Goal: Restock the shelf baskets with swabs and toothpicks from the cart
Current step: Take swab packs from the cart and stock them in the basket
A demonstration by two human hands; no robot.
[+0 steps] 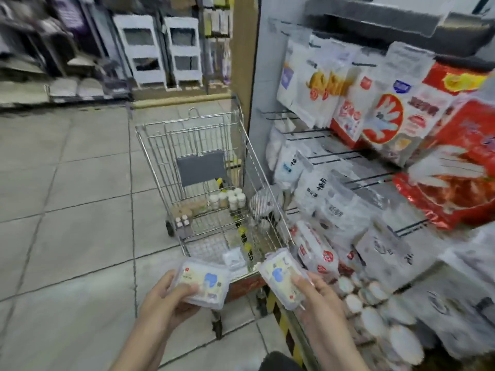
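While the person stands at the near end of the wire cart (pixel 203 167), each hand grasps one flat clear box of swabs. The left hand (pixel 163 301) curls under and around the left swab box (pixel 203 283), thumb lying across its label; the box is held low, just in front of the cart's red handle bar (pixel 245 286). The right hand (pixel 318 303) pinches the right swab box (pixel 281 277), fingers along its right edge, box tilted, above the gap between the cart and the shelf. In the cart: small capped jars (pixel 230 200) toward the far end, two more bottles (pixel 182 223) at the left wall, one pale flat pack (pixel 234 258) at the near end. To the right, round white-topped tubs (pixel 375 314) fill the lower shelf basket; hanging glove packs (pixel 385 119) above. Frame blurred; labels unreadable.
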